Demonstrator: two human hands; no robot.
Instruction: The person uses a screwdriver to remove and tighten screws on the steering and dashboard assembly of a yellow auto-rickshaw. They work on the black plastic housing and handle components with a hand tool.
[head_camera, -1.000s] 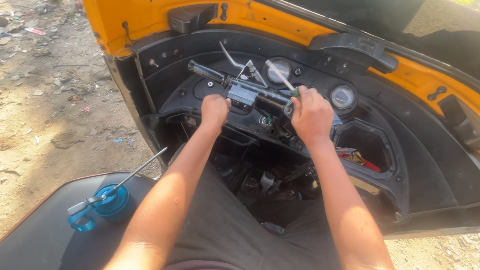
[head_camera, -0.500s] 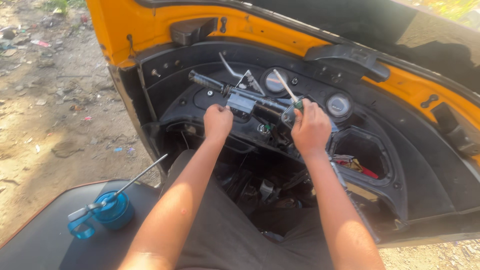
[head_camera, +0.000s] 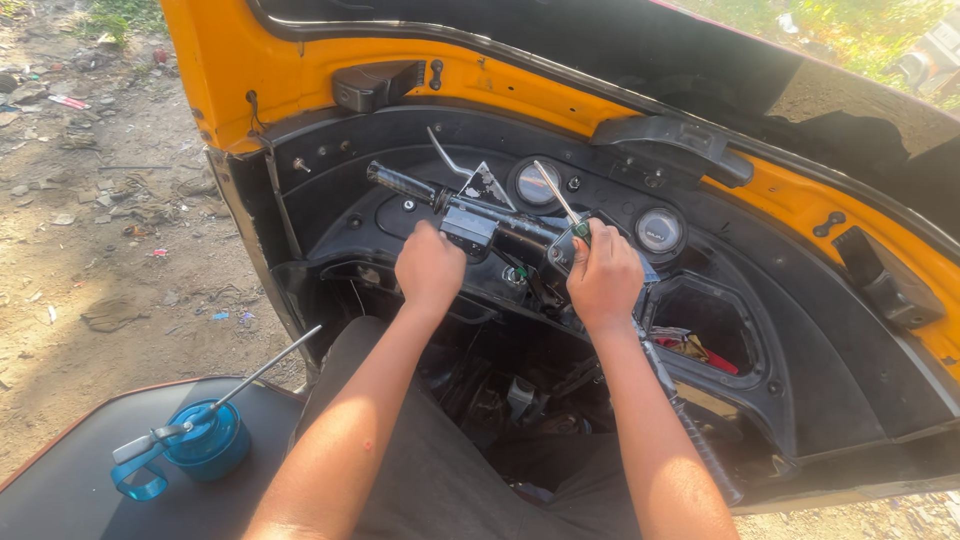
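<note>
I sit inside a yellow and black three-wheeler cab facing its black dashboard (head_camera: 330, 200). My left hand (head_camera: 428, 268) rests on the dash just below the black handlebar (head_camera: 440, 205), fingers curled, gripping a part I cannot make out. My right hand (head_camera: 603, 278) is closed around a screwdriver (head_camera: 560, 205) whose metal shaft points up and to the left, past a round gauge (head_camera: 536, 184). A second round gauge (head_camera: 659, 230) sits to the right of that hand.
A blue oil can (head_camera: 200, 440) with a long thin spout stands on the black seat (head_camera: 60, 500) at lower left. An open dash pocket (head_camera: 700, 345) holds red items. Loose wiring and parts hang below the dash. Dirt ground with litter lies to the left.
The view has shifted so the dashboard and hands sit lower in frame. Both hands stay on the handlebar area; the right hand and screwdriver have shifted slightly.
</note>
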